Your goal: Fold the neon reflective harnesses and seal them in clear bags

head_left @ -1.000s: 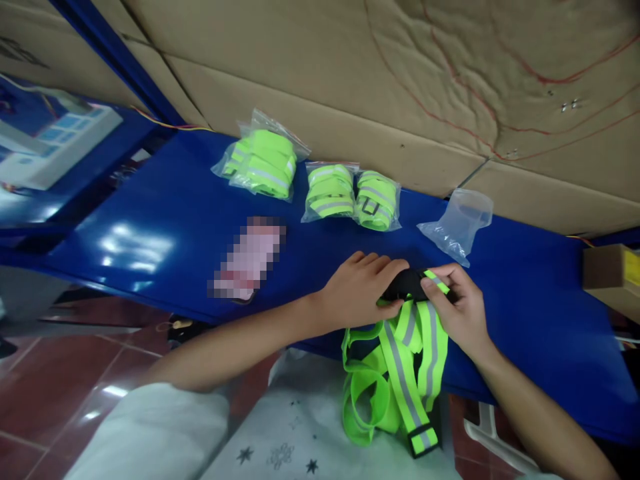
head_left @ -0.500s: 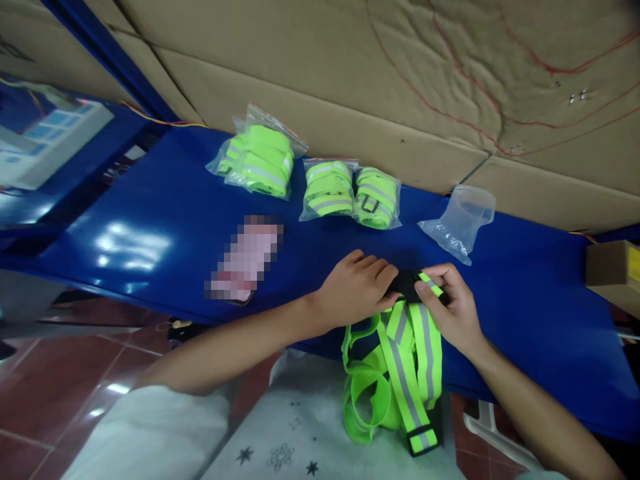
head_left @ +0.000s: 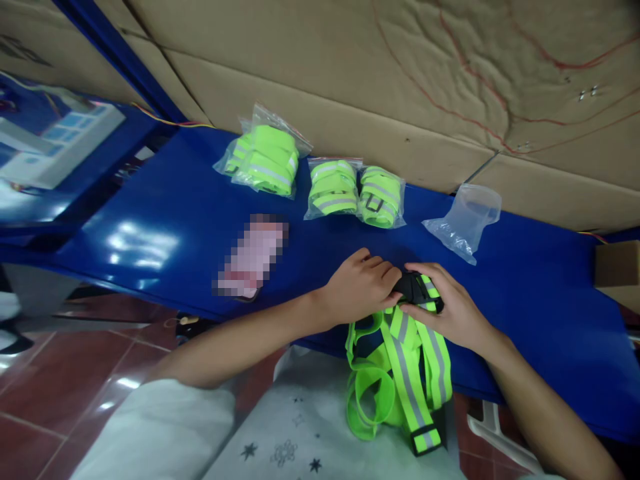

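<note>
A black plastic buckle (head_left: 414,288) sits between my two hands above the blue table's near edge. My left hand (head_left: 363,285) is closed around its left end, knuckles up. On the other side, my right hand (head_left: 457,313) grips the buckle with the thumb below and fingers above. Neon yellow reflective straps (head_left: 407,373) with grey stripes hang from it in loops, over the edge and onto my lap. A black slider (head_left: 425,440) shows on the lowest strap end. My fingers hide parts of the buckle.
Bagged neon straps (head_left: 273,160) lie along the back of the blue table (head_left: 320,257), with two more small bags (head_left: 334,190) beside them. A clear plastic container (head_left: 467,220) stands at right. A blurred-out phone (head_left: 254,257) lies left; a cardboard box (head_left: 617,273) is far right.
My right hand has shifted from pinching the strap beside the buckle to wrapping around the buckle's right side, which now shows more. My left hand keeps its hold.
</note>
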A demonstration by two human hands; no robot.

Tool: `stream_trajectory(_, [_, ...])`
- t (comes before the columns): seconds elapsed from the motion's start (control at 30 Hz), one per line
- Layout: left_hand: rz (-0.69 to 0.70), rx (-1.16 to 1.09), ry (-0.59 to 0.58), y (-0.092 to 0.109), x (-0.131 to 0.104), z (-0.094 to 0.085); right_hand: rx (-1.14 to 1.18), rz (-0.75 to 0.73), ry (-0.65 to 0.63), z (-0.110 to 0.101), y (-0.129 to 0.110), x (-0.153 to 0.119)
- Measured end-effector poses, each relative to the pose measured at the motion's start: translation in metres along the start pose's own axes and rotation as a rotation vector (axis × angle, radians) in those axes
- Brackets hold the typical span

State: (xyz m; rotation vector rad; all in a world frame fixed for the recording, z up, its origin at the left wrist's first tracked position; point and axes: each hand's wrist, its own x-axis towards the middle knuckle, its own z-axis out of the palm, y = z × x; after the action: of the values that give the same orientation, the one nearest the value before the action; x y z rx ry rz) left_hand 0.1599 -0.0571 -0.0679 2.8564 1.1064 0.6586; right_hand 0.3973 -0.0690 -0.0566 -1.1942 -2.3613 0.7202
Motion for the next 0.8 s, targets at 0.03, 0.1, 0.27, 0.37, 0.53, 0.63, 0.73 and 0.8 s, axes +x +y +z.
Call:
stream_trajectory(0.03, [0.006, 0.005, 0.004, 0.0, 0.0, 0.0, -0.009, 0.008, -0.012, -0.001, 0.001, 0.0])
stream_trajectory(0.1, [0.017, 0.019, 0.011, -0.001, 0.0, 0.0, -0.036, 0.023, -0.029, -0.001, 0.002, 0.0])
stream_trajectory(0.27, [0.03, 0.039, 0.026, -0.002, 0.001, -0.002, -0.309, -0.152, 0.01, 0.0, 0.003, 0.0])
stream_trajectory(0.37, [0.027, 0.025, -0.008, -0.002, 0.002, -0.004, -0.458, -0.259, 0.031, -0.002, -0.001, 0.0])
stream_trajectory(0.53, [-0.012, 0.007, -0.04, -0.003, 0.003, -0.007, -0.495, -0.229, 0.051, -0.016, -0.001, -0.003])
stream_trajectory(0.63, [-0.118, -0.034, 0.001, -0.012, 0.003, -0.009, -0.457, -0.172, 0.198, -0.032, 0.01, -0.006])
stream_trajectory(0.73, [-0.214, -0.18, 0.146, -0.024, 0.005, -0.02, -0.397, -0.139, 0.352, -0.045, 0.017, -0.01])
stream_trajectory(0.8, [-0.231, -0.339, 0.273, -0.031, 0.005, -0.034, -0.352, -0.087, 0.433, -0.05, 0.016, -0.012])
